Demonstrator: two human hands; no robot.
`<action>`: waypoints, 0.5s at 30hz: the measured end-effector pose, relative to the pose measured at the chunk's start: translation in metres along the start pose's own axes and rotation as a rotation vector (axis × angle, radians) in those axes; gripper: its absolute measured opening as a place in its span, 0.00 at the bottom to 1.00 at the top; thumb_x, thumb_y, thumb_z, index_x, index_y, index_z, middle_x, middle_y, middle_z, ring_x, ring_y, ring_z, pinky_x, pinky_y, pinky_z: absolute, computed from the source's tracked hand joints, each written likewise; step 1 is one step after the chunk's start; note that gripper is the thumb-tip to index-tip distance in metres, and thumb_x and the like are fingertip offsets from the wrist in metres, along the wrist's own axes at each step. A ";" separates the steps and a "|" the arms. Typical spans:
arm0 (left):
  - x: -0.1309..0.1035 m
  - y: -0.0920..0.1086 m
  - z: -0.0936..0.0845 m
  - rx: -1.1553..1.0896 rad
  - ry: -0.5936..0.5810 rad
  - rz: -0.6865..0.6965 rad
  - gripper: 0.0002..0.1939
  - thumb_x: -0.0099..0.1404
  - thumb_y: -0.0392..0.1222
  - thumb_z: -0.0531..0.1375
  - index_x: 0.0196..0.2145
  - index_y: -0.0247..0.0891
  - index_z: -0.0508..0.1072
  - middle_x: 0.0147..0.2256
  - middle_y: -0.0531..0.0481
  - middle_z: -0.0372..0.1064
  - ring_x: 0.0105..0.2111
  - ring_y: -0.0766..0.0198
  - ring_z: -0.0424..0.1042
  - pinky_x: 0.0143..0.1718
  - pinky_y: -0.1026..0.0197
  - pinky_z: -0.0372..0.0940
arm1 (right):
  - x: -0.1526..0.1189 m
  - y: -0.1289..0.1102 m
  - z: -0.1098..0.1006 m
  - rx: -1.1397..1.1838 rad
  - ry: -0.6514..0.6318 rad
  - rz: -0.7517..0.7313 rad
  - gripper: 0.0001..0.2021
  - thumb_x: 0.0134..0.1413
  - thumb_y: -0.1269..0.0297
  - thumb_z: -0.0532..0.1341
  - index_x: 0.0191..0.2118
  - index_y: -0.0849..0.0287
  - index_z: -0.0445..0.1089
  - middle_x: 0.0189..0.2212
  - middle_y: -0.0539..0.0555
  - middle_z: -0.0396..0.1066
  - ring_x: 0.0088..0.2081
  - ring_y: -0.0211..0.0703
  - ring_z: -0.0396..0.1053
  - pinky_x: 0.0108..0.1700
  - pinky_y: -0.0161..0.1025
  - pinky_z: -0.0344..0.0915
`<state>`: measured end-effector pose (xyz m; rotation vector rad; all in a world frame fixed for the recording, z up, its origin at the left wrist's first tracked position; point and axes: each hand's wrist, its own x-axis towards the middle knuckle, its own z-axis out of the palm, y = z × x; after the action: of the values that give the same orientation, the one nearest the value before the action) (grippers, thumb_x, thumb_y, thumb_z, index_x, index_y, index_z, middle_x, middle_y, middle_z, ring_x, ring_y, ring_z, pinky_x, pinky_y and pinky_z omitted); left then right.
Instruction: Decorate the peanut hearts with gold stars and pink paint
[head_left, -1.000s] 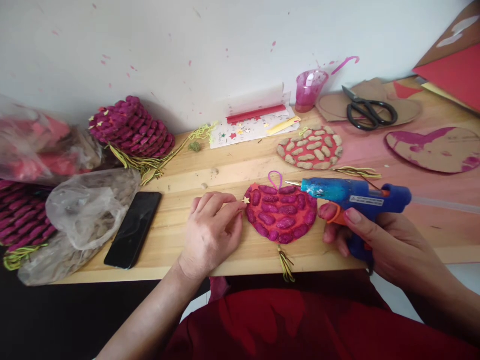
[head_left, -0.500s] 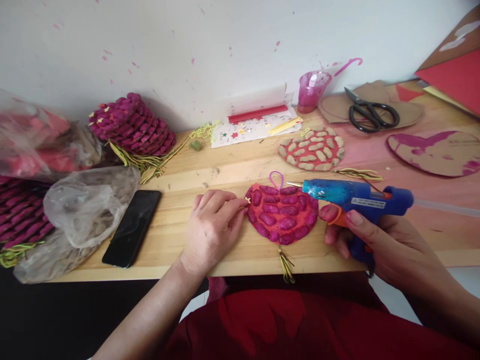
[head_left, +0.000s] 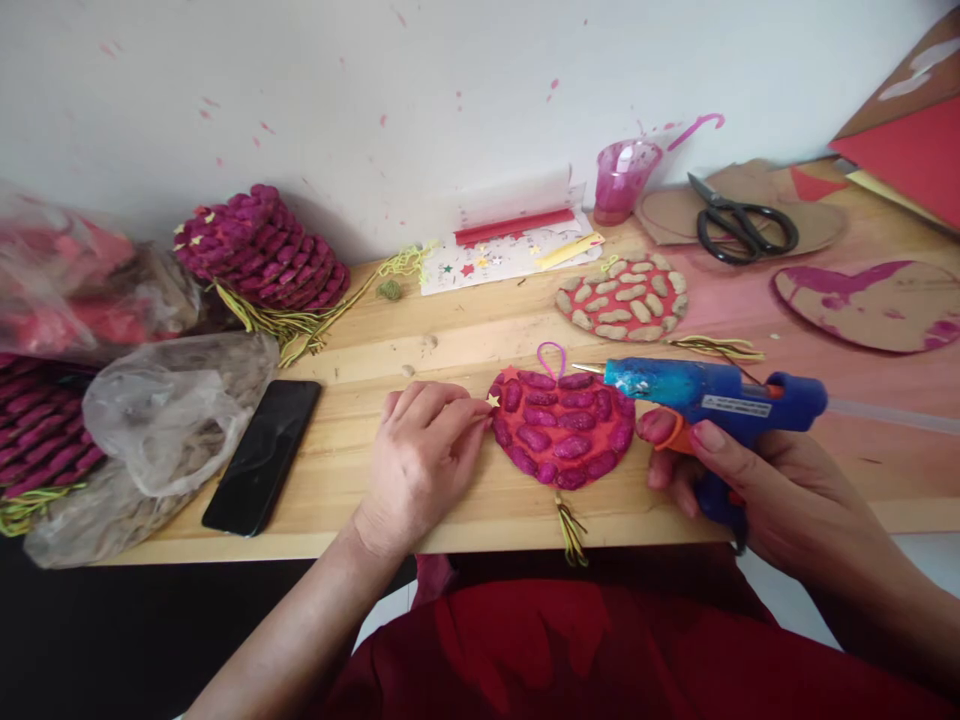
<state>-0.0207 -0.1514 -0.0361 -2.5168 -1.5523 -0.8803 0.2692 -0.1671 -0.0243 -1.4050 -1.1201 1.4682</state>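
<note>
My right hand (head_left: 757, 470) is wrapped round a blue hot glue gun (head_left: 675, 385), with a finger on its orange trigger. Its metal nozzle points left, above the top of a heart-shaped ornament (head_left: 555, 415) covered in magenta peanuts. This ornament lies on the table with a purple loop (head_left: 552, 358) at its top and a yarn tassel (head_left: 571, 530) below. My left hand (head_left: 427, 455) is closed in a pinch at the ornament's left edge, with a small yellow star (head_left: 493, 400) at the fingertips. A red star (head_left: 510, 373) sits on the upper left lobe.
A phone (head_left: 262, 457) and a plastic bag (head_left: 172, 420) lie left. Behind are stacked magenta ornaments (head_left: 277, 250), a sheet with small stars (head_left: 442, 280), a plain peanut heart (head_left: 626, 298) and a pink cup (head_left: 626, 185). Scissors (head_left: 742, 225) and a cardboard heart (head_left: 862, 310) are right.
The left fingers have shifted very slightly left, and more of the yellow star shows at their tips. The right hand and glue gun stay almost still.
</note>
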 end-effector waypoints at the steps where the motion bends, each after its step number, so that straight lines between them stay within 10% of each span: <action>1: 0.000 0.000 0.000 -0.001 -0.004 0.000 0.06 0.69 0.33 0.64 0.43 0.40 0.79 0.39 0.47 0.77 0.40 0.56 0.75 0.44 0.51 0.64 | 0.000 0.000 0.000 0.003 0.000 0.002 0.24 0.51 0.37 0.70 0.26 0.56 0.77 0.24 0.53 0.77 0.21 0.35 0.67 0.26 0.34 0.60; 15: 0.001 -0.002 0.000 -0.001 -0.038 0.020 0.10 0.71 0.33 0.62 0.47 0.41 0.79 0.40 0.46 0.76 0.41 0.56 0.74 0.44 0.50 0.65 | 0.000 0.000 0.000 0.026 0.003 0.017 0.24 0.50 0.38 0.71 0.26 0.57 0.76 0.25 0.53 0.77 0.22 0.34 0.67 0.27 0.33 0.62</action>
<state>-0.0223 -0.1495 -0.0364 -2.5599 -1.5355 -0.8359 0.2693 -0.1672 -0.0237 -1.4012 -1.0868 1.4871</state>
